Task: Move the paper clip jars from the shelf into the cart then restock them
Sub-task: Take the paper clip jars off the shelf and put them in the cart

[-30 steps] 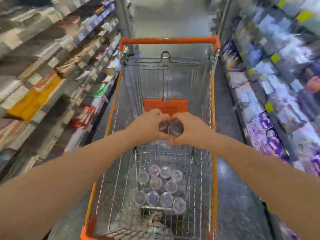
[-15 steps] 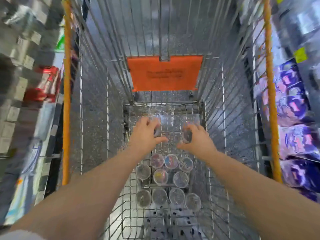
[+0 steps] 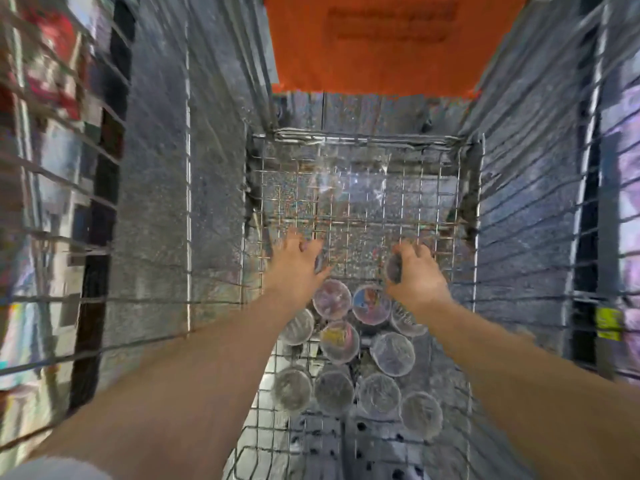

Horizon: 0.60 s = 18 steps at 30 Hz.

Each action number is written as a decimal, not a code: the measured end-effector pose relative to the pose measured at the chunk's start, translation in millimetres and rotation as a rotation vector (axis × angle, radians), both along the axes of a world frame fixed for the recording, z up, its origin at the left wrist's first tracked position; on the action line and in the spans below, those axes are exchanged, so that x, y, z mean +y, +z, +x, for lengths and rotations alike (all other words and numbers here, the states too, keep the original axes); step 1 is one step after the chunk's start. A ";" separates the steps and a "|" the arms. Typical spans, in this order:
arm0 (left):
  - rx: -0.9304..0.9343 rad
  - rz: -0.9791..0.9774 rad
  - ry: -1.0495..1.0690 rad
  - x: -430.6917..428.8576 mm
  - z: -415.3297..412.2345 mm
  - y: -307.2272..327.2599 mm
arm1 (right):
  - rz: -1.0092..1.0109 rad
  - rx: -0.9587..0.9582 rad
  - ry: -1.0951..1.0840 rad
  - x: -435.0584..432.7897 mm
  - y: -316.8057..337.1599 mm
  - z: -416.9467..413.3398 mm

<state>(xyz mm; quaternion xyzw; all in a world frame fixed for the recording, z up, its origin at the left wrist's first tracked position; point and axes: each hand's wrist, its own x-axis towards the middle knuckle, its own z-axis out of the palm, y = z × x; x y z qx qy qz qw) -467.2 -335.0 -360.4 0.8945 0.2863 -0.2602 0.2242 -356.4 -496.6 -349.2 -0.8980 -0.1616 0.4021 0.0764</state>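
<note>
Inside the wire cart (image 3: pixel 360 202), the right hand (image 3: pixel 417 273) grips a jar (image 3: pixel 394 268); the left hand (image 3: pixel 298 265) curls around something blurred. More jars (image 3: pixel 353 341) stand clustered on the cart floor beneath.

Bare cart floor (image 3: pixel 360 202) open ahead of both hands. Near half crowded with upright jars (image 3: pixel 353 344), touching. Wire walls (image 3: pixel 214 188) close both sides; orange flap (image 3: pixel 374 46) overhead.
</note>
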 end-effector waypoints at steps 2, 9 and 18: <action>0.016 -0.013 -0.003 -2.0 -5.7 -2.9 | 0.023 0.002 0.000 -1.3 -1.3 -3.3; 0.096 0.021 -0.157 -10.9 7.9 26.3 | 0.027 0.031 0.024 -4.8 25.3 -3.6; -0.167 -0.090 -0.131 -30.1 41.0 155.4 | 0.150 -0.034 0.099 -1.2 150.8 13.8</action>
